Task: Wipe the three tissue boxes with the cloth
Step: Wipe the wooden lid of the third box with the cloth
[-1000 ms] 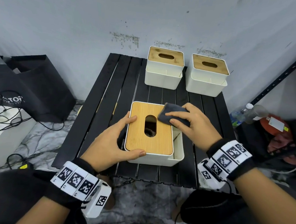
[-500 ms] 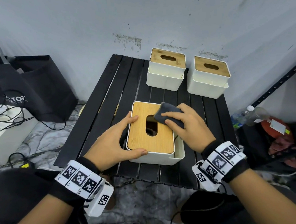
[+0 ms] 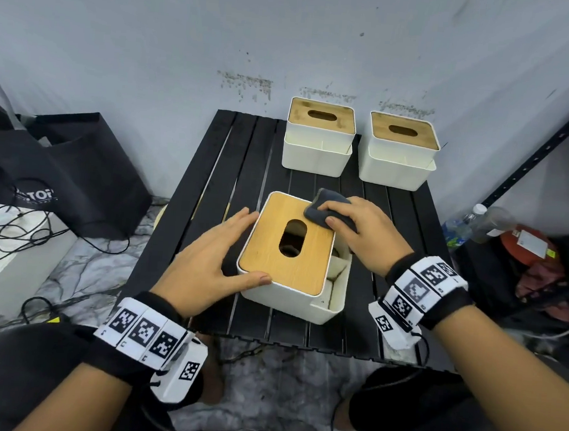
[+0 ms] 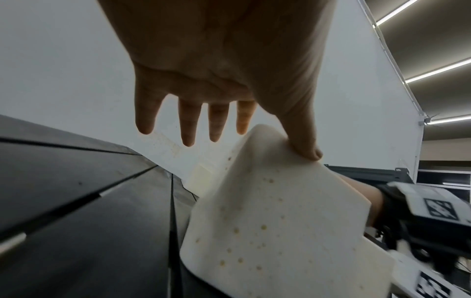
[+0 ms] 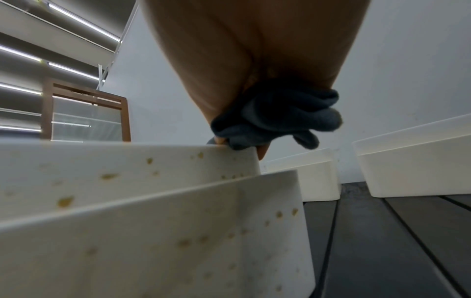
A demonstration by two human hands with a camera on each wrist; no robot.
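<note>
Cloth [image 3: 327, 208] shifted to lid's far corner, right hand [image 3: 362, 234] pressing; left hand [image 3: 206, 260] bracing

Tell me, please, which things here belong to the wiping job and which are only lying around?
Belong to the job:
cloth, held in the right hand
near tissue box, steadied by the left hand
two far tissue boxes

Just lying about:
black bag
cables
plastic bottle
</note>
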